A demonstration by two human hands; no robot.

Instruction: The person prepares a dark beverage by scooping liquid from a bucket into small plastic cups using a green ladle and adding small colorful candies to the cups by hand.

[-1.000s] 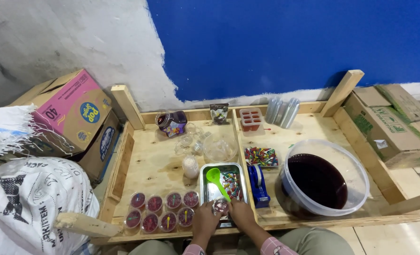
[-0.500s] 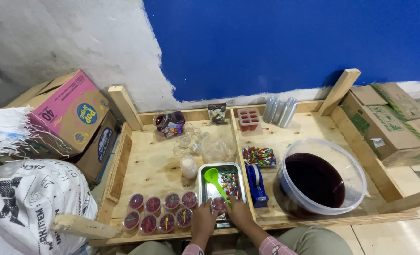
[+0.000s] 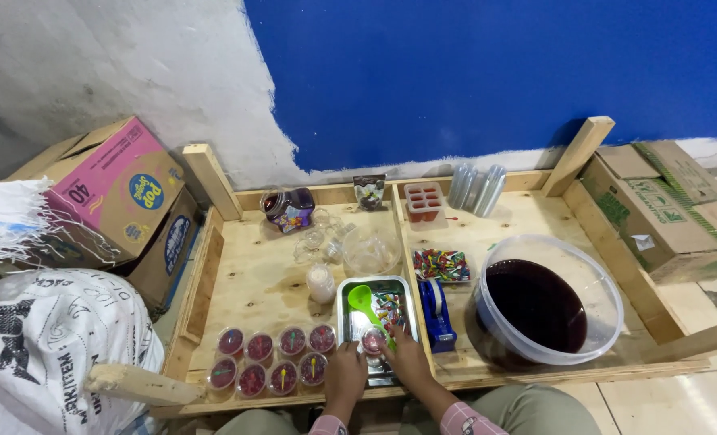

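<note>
**A small filled cup between my two hands**

I have both hands down at the near end of the metal tray (image 3: 353, 300), and between them sits a small clear cup (image 3: 373, 341) filled with dark red jelly. My left hand (image 3: 345, 379) rests at the cup's left side, fingers curled toward it; my right hand (image 3: 407, 362) comes in from the right, fingertips at the cup's rim. Both hands touch the cup or are very close to it, but I cannot tell whether either one is actually clamped on it, since my knuckles hide the contact.

I judge the cup to be light, thin-walled plastic, easy to dent if pinched hard. The filling looks soft and wet, so any tilt could slop it over the rim. The safest hold seems to be low on the wall, thumb and fingers opposite each other, keeping it upright, with a gentle squeeze only. The outside may be slick from spills.

A green spoon (image 3: 365, 303) lies in the tray just beyond the cup, beside a heap of small coloured candies (image 3: 389, 307). To my left, eight filled cups (image 3: 271, 362) stand in two rows on the wooden table (image 3: 253, 282). To my right are a blue tape dispenser (image 3: 436, 310) and a large tub (image 3: 545, 302) of the same dark liquid.
</note>
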